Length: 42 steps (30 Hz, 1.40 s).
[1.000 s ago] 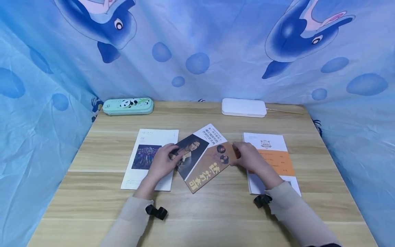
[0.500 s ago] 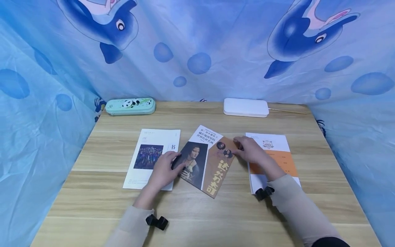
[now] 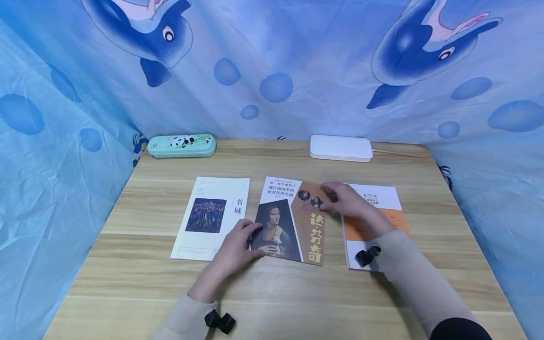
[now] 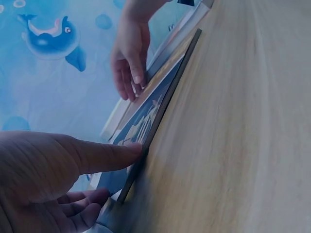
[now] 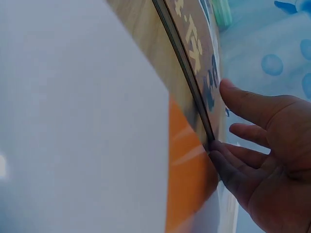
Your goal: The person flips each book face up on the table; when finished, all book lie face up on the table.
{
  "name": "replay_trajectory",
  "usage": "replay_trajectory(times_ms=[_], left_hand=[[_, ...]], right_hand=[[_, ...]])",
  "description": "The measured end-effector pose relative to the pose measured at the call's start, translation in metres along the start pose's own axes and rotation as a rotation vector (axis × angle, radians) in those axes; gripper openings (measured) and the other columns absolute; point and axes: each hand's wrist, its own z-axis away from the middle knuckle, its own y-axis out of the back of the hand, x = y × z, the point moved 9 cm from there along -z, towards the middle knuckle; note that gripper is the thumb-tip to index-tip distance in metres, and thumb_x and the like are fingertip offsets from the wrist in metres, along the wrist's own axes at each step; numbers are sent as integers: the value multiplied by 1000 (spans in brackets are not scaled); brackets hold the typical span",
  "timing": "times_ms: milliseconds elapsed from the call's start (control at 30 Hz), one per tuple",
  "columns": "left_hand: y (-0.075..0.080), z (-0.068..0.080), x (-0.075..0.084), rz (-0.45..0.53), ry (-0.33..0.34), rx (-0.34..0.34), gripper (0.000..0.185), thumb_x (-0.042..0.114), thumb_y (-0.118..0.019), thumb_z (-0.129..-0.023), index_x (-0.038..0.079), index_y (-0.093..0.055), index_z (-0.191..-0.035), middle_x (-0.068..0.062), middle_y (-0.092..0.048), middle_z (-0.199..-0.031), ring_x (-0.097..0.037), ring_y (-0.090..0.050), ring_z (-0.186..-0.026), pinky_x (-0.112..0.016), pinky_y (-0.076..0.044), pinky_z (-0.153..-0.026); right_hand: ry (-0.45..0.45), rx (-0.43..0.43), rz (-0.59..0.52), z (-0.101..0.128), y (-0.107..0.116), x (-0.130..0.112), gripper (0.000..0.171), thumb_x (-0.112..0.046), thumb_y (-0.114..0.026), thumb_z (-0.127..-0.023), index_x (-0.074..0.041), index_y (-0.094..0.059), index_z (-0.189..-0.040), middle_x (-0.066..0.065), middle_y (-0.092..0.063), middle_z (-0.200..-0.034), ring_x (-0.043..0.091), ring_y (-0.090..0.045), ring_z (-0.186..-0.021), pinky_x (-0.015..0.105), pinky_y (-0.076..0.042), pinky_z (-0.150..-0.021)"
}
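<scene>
Brown book (image 3: 290, 221) is held at both sides. Left hand (image 3: 238, 246) and right hand (image 3: 346, 202) pinch it, maybe so it lies straight.

We see a rectangular, light-brown, wood-grained table (image 3: 289, 302) bearing, left to right, a white paper book with a dark picture (image 3: 205, 215), a brown, dark and white book (image 3: 293, 219) and a white-and-orange book (image 3: 356, 231). Along its far edge we find a mint-green panda pencil case (image 3: 182, 146), a flat white box (image 3: 341, 148) and a thin tan stick (image 3: 401, 154).
</scene>
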Motion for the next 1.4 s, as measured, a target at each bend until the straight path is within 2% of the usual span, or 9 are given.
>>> replay_trajectory(times_ms=[200,467,733,900,1000,1100,1233,1400], left_hand=[[-4,3,2,9,-7,-35,80,18,-95,-66,2,-60,-137,-4,-55,-117,-12,-54,-91,-33,-53,-83],[-7,3,3,-12,-16,-55,79,20,-95,-67,3,-61,-136,-4,-53,-116,-12,-52,-91,-32,-52,-82],[-7,2,4,-27,-5,-55,82,21,-95,-67,1,-59,-138,-6,-54,-118,-14,-54,-91,-34,-53,-85],[-6,2,12,-92,-11,-54,93,35,-92,-72,0,-48,-147,-16,-55,-133,-28,-58,-111,-43,-50,-100],[-6,-1,22,-116,-44,-37,95,43,-88,-76,1,-45,-150,-18,-52,-141,-34,-52,-126,-48,-44,-109],[-10,-6,31,-125,-93,-32,92,44,-86,-79,3,-45,-150,-17,-50,-145,-36,-48,-133,-48,-39,-113],[-21,-11,41,-125,-152,-72,88,43,-84,-81,5,-46,-151,-16,-48,-148,-35,-45,-137,-47,-36,-116],[-34,-17,50,-107,-183,-113,85,44,-83,-83,7,-47,-150,-18,-44,-152,-35,-42,-140,-47,-34,-118]], right_hand=[[45,20,48,-10,-1,-3,61,-17,-83,-86,-1,-56,-138,18,-60,-133,36,-57,-121,52,-47,-105],[65,32,62,-14,-2,-3,58,-20,-81,-88,-2,-57,-138,19,-57,-137,37,-54,-126,53,-44,-109],[61,36,46,-11,-1,0,62,-25,-79,-90,-2,-55,-142,21,-49,-147,40,-46,-136,55,-37,-114],[105,66,12,-3,4,-6,60,-24,-78,-91,-2,-56,-142,22,-49,-145,42,-49,-131,58,-41,-110],[114,103,-9,5,12,-7,60,-21,-78,-91,-1,-54,-142,22,-50,-144,41,-52,-128,58,-43,-108],[107,118,-7,13,20,-5,62,-21,-75,-93,1,-49,-145,23,-48,-146,42,-51,-129,59,-39,-111],[36,112,6,22,29,9,65,-26,-72,-96,0,-45,-149,23,-45,-151,41,-45,-135,59,-34,-114],[-39,118,1,35,38,29,64,-26,-70,-97,-2,-44,-150,22,-44,-151,41,-42,-138,59,-34,-114]])
